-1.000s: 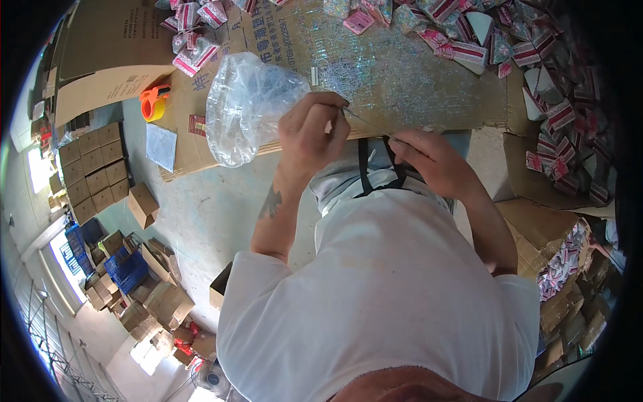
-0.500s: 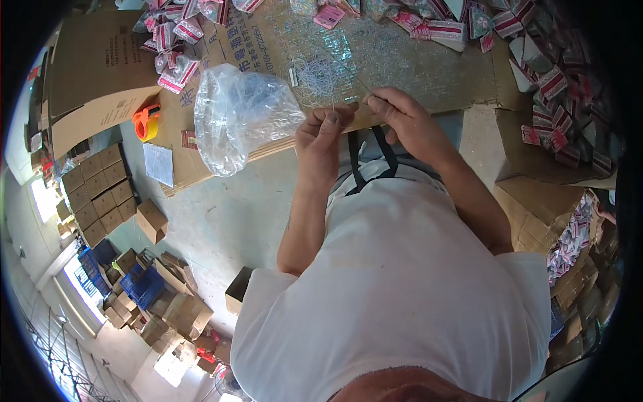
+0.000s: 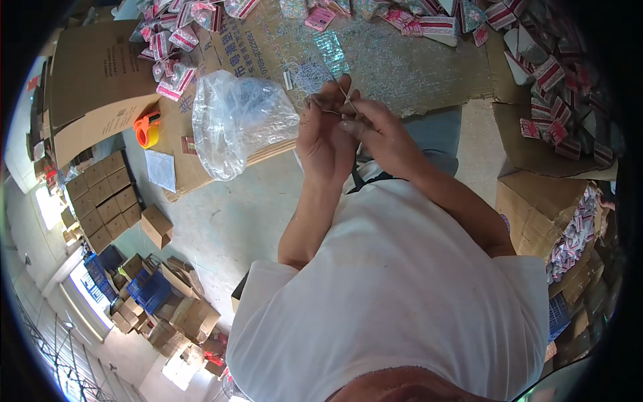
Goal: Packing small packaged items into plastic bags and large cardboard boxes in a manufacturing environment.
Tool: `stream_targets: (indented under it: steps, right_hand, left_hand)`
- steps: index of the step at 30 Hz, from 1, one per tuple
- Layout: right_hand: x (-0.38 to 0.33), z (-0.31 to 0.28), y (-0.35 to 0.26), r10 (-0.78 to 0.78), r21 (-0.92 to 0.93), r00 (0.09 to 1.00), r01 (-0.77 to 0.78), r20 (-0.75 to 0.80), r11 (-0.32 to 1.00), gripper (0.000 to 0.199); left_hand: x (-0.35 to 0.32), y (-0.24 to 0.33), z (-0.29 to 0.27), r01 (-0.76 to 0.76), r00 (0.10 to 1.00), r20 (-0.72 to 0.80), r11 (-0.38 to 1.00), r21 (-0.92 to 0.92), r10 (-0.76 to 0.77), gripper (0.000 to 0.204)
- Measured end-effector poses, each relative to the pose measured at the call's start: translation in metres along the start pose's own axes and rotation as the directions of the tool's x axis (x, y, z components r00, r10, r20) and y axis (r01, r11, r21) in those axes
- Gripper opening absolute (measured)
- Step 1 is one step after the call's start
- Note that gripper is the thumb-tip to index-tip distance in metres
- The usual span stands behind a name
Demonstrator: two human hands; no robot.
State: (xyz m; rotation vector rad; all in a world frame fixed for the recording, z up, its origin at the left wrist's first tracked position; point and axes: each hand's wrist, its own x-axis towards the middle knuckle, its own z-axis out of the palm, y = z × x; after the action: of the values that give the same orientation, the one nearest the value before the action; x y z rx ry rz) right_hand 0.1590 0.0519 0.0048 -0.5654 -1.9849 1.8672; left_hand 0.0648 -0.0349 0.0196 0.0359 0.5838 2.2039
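Note:
My left hand (image 3: 325, 144) is at the table's near edge, palm partly up, fingers curled around a thin pale strand (image 3: 329, 111). Close against it, my right hand (image 3: 378, 130) pinches a thin, needle-like rod (image 3: 348, 99) that slants up and away to the left. Where rod and strand meet, the fingers partly hide them. Just beyond the hands lies a loose tangle of whitish thread (image 3: 308, 76). To the left, a crumpled clear plastic bag (image 3: 244, 124) rests at the table edge.
Small pink-and-white packets (image 3: 175, 41) lie at the far left, with more heaped at the right (image 3: 552, 100). Orange-and-yellow scissors or tape (image 3: 147, 129) and a white paper sheet (image 3: 161, 171) sit left. An open carton (image 3: 536, 201) holding packets stands right. Cardboard (image 3: 429, 74) covers the tabletop.
My hands have come together and moved slightly away from my body. The right hand has shifted left, bringing the thin rod over to the left fingers.

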Motion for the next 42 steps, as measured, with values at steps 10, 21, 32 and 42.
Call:
stream_targets:
  steps: [10,21,32,42]
  right_hand:
    - [0.016,0.024,-0.024,-0.072,0.052,0.984,0.082,-0.163,0.995,0.018]
    - [0.013,-0.068,-0.010,0.457,0.180,0.872,-0.428,-0.175,0.886,0.032]
    - [0.004,-0.105,0.019,0.258,-0.247,0.921,-0.333,-0.293,0.910,0.030]
    - [0.067,-0.084,0.002,0.080,-0.326,0.992,-0.109,-0.103,0.939,0.027]
  left_hand:
    - [0.003,-0.005,0.010,-0.288,0.957,0.125,0.908,0.305,0.262,0.020]
    - [0.146,0.021,-0.006,-0.156,0.920,0.232,-0.249,0.956,0.315,0.032]
    - [0.242,0.023,-0.006,-0.277,0.895,0.429,-0.603,0.748,0.122,0.011]
    - [0.190,0.059,0.016,0.020,0.986,0.113,0.754,0.657,-0.125,0.012]
